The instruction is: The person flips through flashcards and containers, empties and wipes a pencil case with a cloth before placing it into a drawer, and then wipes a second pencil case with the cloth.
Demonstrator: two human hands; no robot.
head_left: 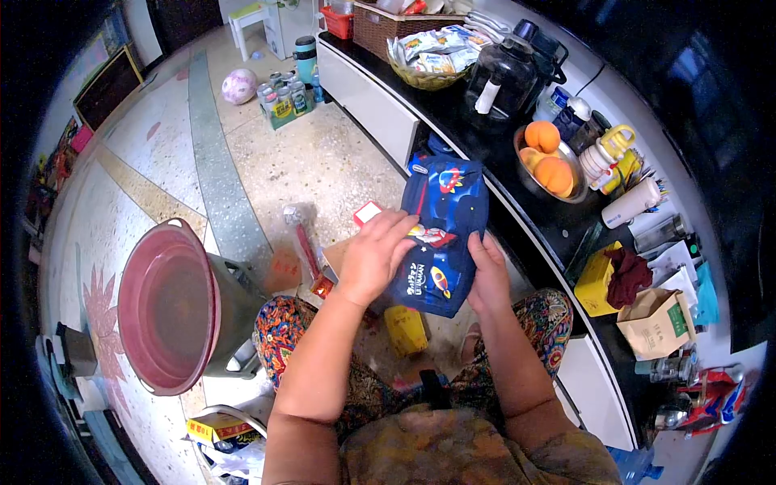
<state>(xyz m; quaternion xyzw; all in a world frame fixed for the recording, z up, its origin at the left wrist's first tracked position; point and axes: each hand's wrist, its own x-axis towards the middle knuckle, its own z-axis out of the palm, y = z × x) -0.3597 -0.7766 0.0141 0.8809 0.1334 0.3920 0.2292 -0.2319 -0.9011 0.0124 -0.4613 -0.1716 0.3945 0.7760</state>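
Note:
A dark blue cartoon-print bag (440,242) with rockets and white lettering hangs between my hands, above my lap. My right hand (490,275) grips its right edge, thumb on the front and the other fingers behind. Across the left edge lies my left hand (378,250), its fingers bent together on the fabric near a red zip-like line. Whether those fingertips pinch the zip I cannot make out. Just beyond my left hand a small red-and-white box (367,213) shows. Below the bag, a yellow box (406,330) sits on the floor between my legs.
A maroon basin (167,307) stands at my left. Along the right runs a black-topped cabinet (558,234) with a bowl of orange fruit (554,176), a large dark jug (495,85) and a paper bag (656,323). Ahead on the floor are packed cans (284,101) and a ball (239,86).

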